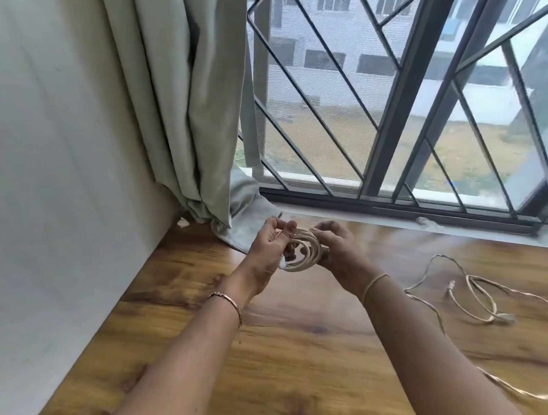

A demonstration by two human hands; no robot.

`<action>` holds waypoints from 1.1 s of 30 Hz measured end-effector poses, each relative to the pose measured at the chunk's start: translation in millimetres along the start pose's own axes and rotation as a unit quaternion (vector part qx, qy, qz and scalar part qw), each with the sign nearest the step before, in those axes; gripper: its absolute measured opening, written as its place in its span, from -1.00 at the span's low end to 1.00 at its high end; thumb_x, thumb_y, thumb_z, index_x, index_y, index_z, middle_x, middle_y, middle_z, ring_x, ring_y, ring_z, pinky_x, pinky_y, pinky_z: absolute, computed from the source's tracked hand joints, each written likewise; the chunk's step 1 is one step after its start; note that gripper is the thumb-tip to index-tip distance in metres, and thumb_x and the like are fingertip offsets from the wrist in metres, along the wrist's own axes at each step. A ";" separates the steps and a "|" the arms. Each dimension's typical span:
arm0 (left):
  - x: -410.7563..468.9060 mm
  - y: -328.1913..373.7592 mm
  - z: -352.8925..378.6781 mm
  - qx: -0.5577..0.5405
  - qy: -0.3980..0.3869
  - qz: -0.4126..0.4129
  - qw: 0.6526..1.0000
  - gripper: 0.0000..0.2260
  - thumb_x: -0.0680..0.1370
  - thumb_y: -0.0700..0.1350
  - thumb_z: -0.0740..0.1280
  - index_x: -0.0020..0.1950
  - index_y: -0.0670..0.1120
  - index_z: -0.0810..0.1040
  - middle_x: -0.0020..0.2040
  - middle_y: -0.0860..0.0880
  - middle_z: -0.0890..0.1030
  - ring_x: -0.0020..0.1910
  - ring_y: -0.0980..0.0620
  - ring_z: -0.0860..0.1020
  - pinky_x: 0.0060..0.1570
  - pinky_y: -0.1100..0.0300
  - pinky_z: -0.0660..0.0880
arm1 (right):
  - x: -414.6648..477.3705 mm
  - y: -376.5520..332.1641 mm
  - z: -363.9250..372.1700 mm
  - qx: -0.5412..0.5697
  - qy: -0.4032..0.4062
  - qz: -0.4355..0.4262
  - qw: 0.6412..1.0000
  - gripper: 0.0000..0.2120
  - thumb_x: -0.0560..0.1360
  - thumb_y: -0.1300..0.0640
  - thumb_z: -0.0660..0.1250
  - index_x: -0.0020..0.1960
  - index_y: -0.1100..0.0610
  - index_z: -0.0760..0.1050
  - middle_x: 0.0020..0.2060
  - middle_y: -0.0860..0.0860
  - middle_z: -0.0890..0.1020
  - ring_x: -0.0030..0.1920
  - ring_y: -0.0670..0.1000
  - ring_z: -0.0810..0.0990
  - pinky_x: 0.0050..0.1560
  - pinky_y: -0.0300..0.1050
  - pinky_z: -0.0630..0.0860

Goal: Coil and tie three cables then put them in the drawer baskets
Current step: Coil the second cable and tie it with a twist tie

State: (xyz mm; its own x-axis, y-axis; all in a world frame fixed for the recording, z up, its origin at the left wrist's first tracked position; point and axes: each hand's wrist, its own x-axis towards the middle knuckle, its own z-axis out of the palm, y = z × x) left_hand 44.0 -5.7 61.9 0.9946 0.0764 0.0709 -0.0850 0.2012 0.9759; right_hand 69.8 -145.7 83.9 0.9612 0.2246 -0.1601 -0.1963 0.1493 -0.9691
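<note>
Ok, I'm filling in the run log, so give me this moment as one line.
left hand: grips coiled cable | right hand: grips same coil | loose cable: uncoiled on table, right side

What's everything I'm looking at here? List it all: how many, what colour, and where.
coiled cable: one, cream, held above the table between both hands
loose cables: apparently two, cream, lying uncoiled on the table at right
table: one, brown wood grain, fills the foreground
curtain: one, grey-green, back left corner, hem resting on the table
window: one, dark frame with diagonal bars, behind the table
wall: one, off-white, at left
bracelet: one, gold-toned, left wrist
band: one, tan, right wrist
left hand: holds the coil's left side
right hand: holds the coil's right side
</note>
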 end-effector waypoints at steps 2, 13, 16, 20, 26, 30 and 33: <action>1.6 -3.5 4.0 -0.001 -0.001 0.000 1.000 -0.86 0.60 -0.05 0.26 -0.07 -0.08 0.36 -0.26 -0.09 0.54 -0.36 0.06 0.46 -0.34 0.20 0.43 | -3.7 0.8 -4.2 -0.019 0.027 -0.015 0.999 -0.84 0.54 0.25 0.30 -0.20 0.13 0.40 -0.37 0.06 0.55 -0.49 -0.06 0.55 -0.44 -0.21 0.52; 11.4 -8.4 30.6 0.049 -0.034 0.014 0.998 -0.84 0.59 -0.06 0.29 -0.08 -0.10 0.35 -0.26 -0.08 0.57 -0.36 0.09 0.54 -0.36 0.26 0.50 | -30.9 9.6 -19.2 -0.229 0.037 -0.057 0.971 -0.72 0.22 0.16 0.49 -0.17 0.31 0.58 -0.33 0.08 0.54 -0.27 -0.03 0.46 -0.25 -0.09 0.37; 15.2 -11.6 37.1 0.094 -0.038 0.054 0.993 -0.77 0.54 -0.02 0.36 -0.18 -0.05 0.36 -0.34 -0.09 0.56 -0.39 0.01 0.52 -0.37 0.14 0.48 | -40.2 6.7 -21.0 -0.191 0.068 -0.036 0.979 -0.77 0.15 0.12 0.41 -0.22 0.19 0.57 -0.39 0.00 0.54 -0.36 -0.15 0.47 -0.32 -0.31 0.36; 17.7 -13.5 46.2 0.163 -0.047 0.112 0.979 -0.70 0.44 0.11 0.45 -0.29 -0.01 0.40 -0.38 -0.07 0.60 -0.38 -0.07 0.58 -0.34 0.02 0.52 | -49.1 6.0 -24.3 -0.134 0.069 -0.021 0.988 -0.89 0.23 0.28 0.30 -0.30 0.10 0.50 -0.42 -0.05 0.52 -0.43 -0.25 0.46 -0.36 -0.41 0.34; 13.7 -11.5 61.3 0.122 -0.073 0.104 0.984 -0.62 0.41 0.14 0.47 -0.27 -0.13 0.43 -0.43 -0.17 0.52 -0.45 -0.02 0.43 -0.40 0.09 0.37 | -61.9 7.1 -43.5 -0.081 0.082 -0.022 0.993 -0.74 0.40 0.50 0.27 -0.21 0.16 0.49 -0.42 -0.07 0.58 -0.43 -0.25 0.52 -0.42 -0.48 0.38; 2.3 -12.7 71.8 0.073 -0.087 0.062 0.992 -0.65 0.38 0.13 0.45 -0.24 -0.12 0.44 -0.37 -0.15 0.54 -0.40 -0.02 0.48 -0.34 0.11 0.43 | -70.8 17.1 -58.3 -0.044 0.084 -0.050 0.994 -0.75 0.37 0.49 0.37 -0.05 0.22 0.51 -0.21 0.09 0.60 -0.20 -0.06 0.57 -0.19 -0.37 0.50; -3.1 -17.5 78.5 0.061 -0.097 0.035 0.993 -0.72 0.45 0.04 0.44 -0.23 -0.12 0.45 -0.31 -0.21 0.56 -0.35 -0.06 0.51 -0.31 0.07 0.45 | -78.6 23.5 -67.2 -0.089 0.117 -0.073 0.986 -0.79 0.38 0.39 0.46 -0.03 0.23 0.53 -0.18 0.09 0.61 -0.13 -0.03 0.57 -0.13 -0.33 0.51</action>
State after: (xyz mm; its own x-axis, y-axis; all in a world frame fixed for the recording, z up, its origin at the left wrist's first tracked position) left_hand 47.1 -86.2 60.8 0.9803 -0.1057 0.1671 -0.1589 0.0815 0.9839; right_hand 2.7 -224.6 61.1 0.9992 -0.0181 -0.0354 -0.0356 -0.0117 -0.9993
